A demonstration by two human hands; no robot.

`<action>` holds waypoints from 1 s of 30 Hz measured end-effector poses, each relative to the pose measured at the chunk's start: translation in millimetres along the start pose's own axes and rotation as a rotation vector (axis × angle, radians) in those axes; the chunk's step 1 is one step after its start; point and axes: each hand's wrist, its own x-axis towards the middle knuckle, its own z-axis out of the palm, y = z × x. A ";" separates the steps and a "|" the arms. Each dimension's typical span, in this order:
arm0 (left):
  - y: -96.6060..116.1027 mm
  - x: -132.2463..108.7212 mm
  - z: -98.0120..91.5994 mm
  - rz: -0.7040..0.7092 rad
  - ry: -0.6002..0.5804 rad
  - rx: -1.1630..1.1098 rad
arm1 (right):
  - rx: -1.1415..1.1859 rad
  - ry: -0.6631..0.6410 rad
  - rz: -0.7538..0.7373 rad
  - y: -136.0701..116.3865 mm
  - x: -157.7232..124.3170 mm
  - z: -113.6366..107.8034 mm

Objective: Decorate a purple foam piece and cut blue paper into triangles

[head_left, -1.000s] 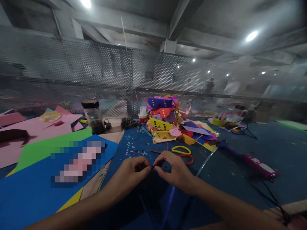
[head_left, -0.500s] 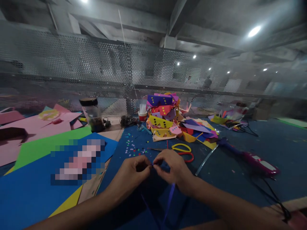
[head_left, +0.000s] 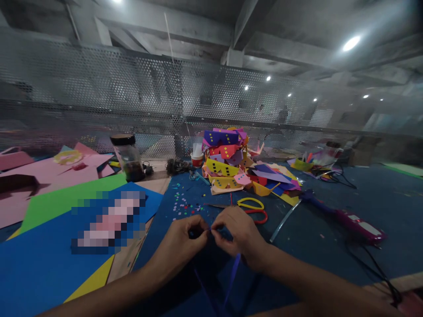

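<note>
Over the dark blue tabletop, my left hand and my right hand meet fingertip to fingertip. Both pinch a thin purple ribbon, and its loose lengths hang below my hands towards the table's near edge. Only a tiny bit of it shows between the fingertips. Just beyond my right hand lie scissors with one yellow and one red handle, their blades pointing left. Tiny coloured paper bits are scattered beyond my left hand.
Stacked paper crafts stand at the back, with coloured scraps beside them. A glue gun with a clear glue stick and a cord lies right. Left are a blue sheet and a lidded jar. A mesh panel rises behind.
Hardly anything differs. Both hands keep their pinch at the same spot, and the hanging purple ribbon has shifted very slightly.
</note>
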 end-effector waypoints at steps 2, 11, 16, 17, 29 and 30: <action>0.8 -0.8 -0.2 0.005 0.007 0.021 | 0.001 -0.004 0.007 -0.6 0.5 0.1; 2.4 -2.6 -0.2 0.022 0.028 0.061 | -0.012 0.006 -0.006 -2.9 1.2 -2.0; 4.5 -3.2 1.5 0.015 0.035 0.060 | -0.041 0.011 -0.030 -2.4 0.7 -0.3; 4.6 -3.1 1.8 0.013 0.040 0.061 | -0.051 0.009 -0.034 -2.8 0.7 -0.1; -1.9 -0.4 4.1 -0.013 0.014 -0.028 | -0.206 -0.032 -0.136 -9.5 3.8 -2.5; -1.9 -0.6 4.2 -0.016 0.012 -0.034 | -0.210 -0.034 -0.146 -9.4 3.9 -2.8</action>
